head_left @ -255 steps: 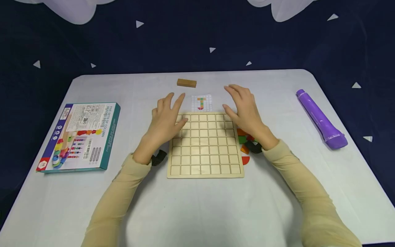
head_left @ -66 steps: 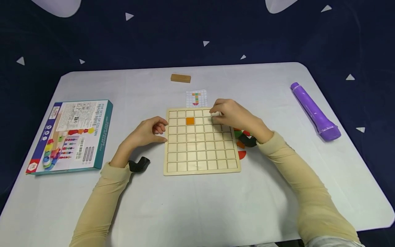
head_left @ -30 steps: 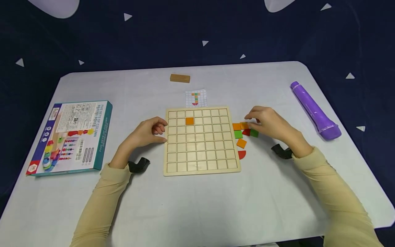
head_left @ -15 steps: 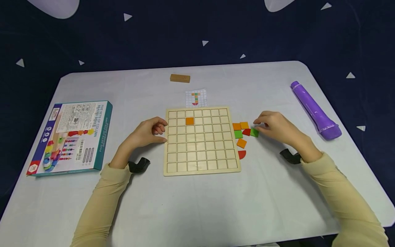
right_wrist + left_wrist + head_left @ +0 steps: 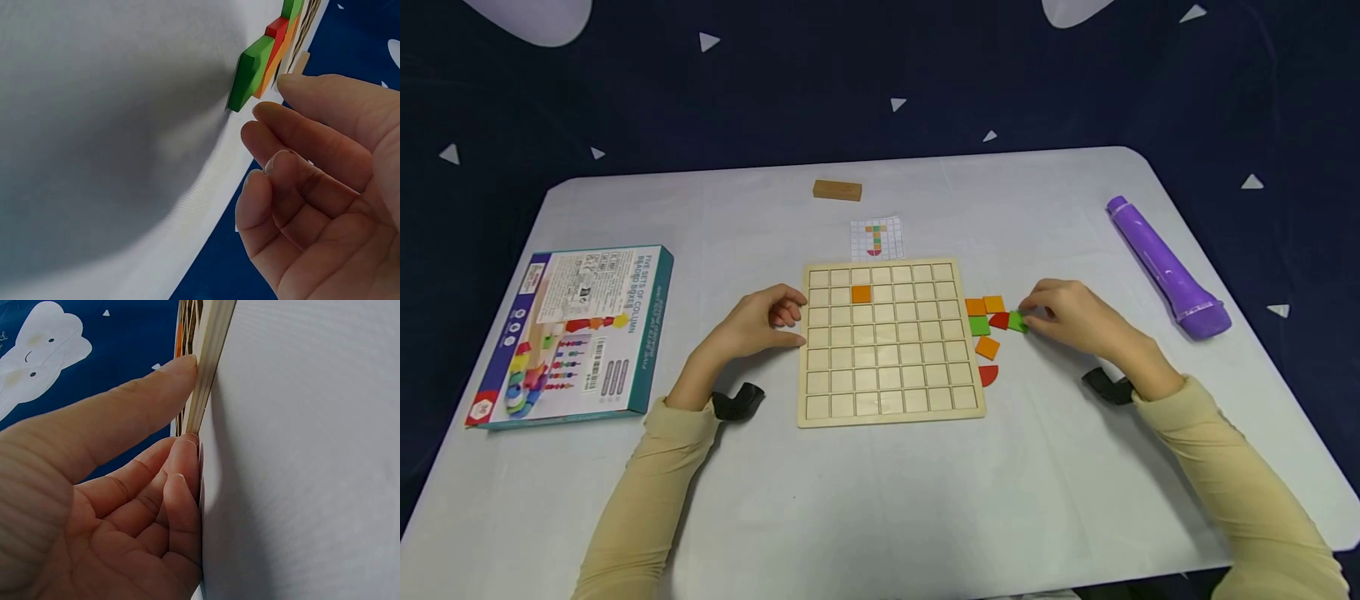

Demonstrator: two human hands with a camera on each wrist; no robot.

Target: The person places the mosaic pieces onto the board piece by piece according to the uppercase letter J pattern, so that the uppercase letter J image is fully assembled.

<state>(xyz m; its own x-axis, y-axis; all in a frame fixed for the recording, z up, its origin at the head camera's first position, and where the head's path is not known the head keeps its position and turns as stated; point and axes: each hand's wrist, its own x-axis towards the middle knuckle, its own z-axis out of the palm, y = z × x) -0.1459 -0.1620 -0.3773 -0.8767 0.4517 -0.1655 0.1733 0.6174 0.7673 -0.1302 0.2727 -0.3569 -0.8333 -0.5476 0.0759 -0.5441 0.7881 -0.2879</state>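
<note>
A pale wooden grid board lies on the table, with one orange square tile in a cell of its second row. My left hand rests at the board's left edge, its thumb and fingertips touching the rim; the left wrist view shows the thumb apart from the loosely curled fingers. At the right end of the loose tiles, my right hand hovers beside a green tile. In the right wrist view a gap shows between its bent fingers and the green tile.
Along the board's right side lie several orange, green and red tiles, including a red half-round piece. Behind the board are a pattern card and a wooden block. A cardboard box stands left, a purple microphone-shaped object right.
An orange tile has come onto the board since the first frame. My right hand has left the board and moved right to the green tile; my left hand has settled at the board's left edge.
</note>
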